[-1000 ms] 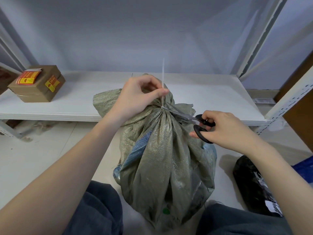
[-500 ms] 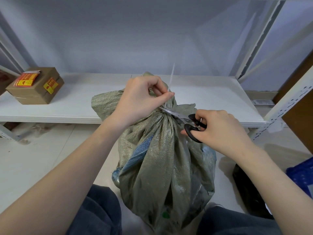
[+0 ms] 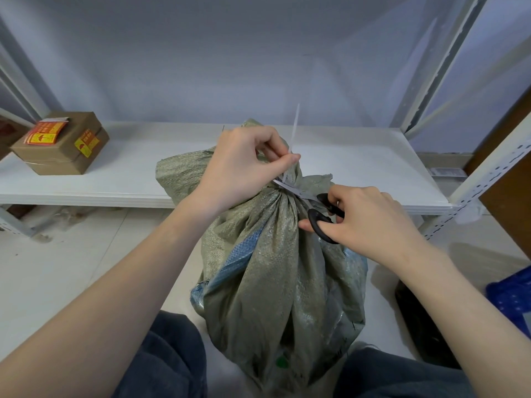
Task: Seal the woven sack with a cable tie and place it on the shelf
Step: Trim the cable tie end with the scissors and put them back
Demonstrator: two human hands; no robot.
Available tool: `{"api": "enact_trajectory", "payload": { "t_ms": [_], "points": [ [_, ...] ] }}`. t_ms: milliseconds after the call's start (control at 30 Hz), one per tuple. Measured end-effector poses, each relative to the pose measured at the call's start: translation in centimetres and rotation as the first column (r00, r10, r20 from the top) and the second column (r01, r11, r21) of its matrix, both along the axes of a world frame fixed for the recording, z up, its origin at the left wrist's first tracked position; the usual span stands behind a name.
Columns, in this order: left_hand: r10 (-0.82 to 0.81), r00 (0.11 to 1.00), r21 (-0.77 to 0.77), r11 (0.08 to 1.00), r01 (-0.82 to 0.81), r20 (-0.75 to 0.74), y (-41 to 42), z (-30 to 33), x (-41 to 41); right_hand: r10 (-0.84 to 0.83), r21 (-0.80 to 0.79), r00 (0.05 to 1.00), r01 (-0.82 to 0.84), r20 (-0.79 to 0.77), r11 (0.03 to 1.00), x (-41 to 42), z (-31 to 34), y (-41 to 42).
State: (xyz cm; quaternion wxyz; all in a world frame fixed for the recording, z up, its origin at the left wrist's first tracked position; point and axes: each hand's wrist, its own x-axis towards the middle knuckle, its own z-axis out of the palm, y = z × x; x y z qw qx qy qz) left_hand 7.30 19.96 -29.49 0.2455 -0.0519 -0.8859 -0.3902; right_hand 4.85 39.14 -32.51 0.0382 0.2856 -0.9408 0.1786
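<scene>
A grey-green woven sack [image 3: 275, 271] stands on the floor between my knees, its neck gathered tight. A white cable tie [image 3: 293, 130] circles the neck, and its long tail sticks up. My left hand [image 3: 244, 165] pinches that tail between thumb and forefinger just above the neck. My right hand [image 3: 362, 222] grips black-handled scissors [image 3: 321, 214]. Their blades point left and sit at the base of the tail, against the neck. The white shelf [image 3: 115, 179] lies just behind the sack.
A brown cardboard box [image 3: 61, 143] with red and yellow labels sits on the shelf at the left. White perforated shelf posts [image 3: 485, 179] rise at the right. A black bag [image 3: 422, 320] and a blue item [image 3: 514, 294] lie on the floor to the right.
My right hand has slid the scissors left, bringing the blades onto the tail's base. The tail now leans slightly right in my left hand.
</scene>
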Motion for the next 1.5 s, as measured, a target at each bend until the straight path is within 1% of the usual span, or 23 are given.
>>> {"api": "enact_trajectory", "payload": {
  "t_ms": [233, 400, 700, 967, 1167, 1333, 1500],
  "points": [
    [0.007, 1.0, 0.001, 1.0, -0.007, 0.008, 0.1, 0.0, 0.0, -0.013, 0.008, 1.0, 0.013, 0.001, 1.0, 0.1, 0.4, -0.2],
    [0.008, 1.0, 0.009, 1.0, -0.008, 0.024, 0.1, -0.1, 0.0, 0.001, 0.04, 1.0, -0.001, -0.011, 0.999, 0.4, 0.6, -0.6],
    [0.03, 0.999, 0.007, 1.0, -0.03, 0.023, 0.0, -0.2, 0.0, 0.046, 0.025, 0.998, -0.045, -0.036, 0.999, 0.0, 0.5, -0.7],
    [0.013, 0.999, 0.004, 1.0, -0.013, 0.035, -0.2, -0.3, -0.1, 0.07, 0.046, 0.997, -0.068, -0.045, 0.997, 0.0, 0.7, -0.8],
    [0.021, 1.0, 0.08, 0.997, -0.023, 0.021, -0.2, 0.1, -0.1, 0.058, 0.007, 0.997, -0.058, -0.056, 0.998, 0.2, 0.9, -1.5],
    [0.04, 0.999, 0.101, 0.994, -0.039, -0.005, -0.4, 0.3, 0.1, 0.033, 0.047, 0.997, -0.03, -0.064, 0.998, 0.3, 0.6, -1.7],
    [0.048, 0.999, 0.139, 0.989, -0.045, -0.018, -0.6, 0.3, 0.2, -0.027, 0.045, 0.999, 0.028, -0.025, 0.999, 0.0, 0.3, -1.3]
  ]
}}
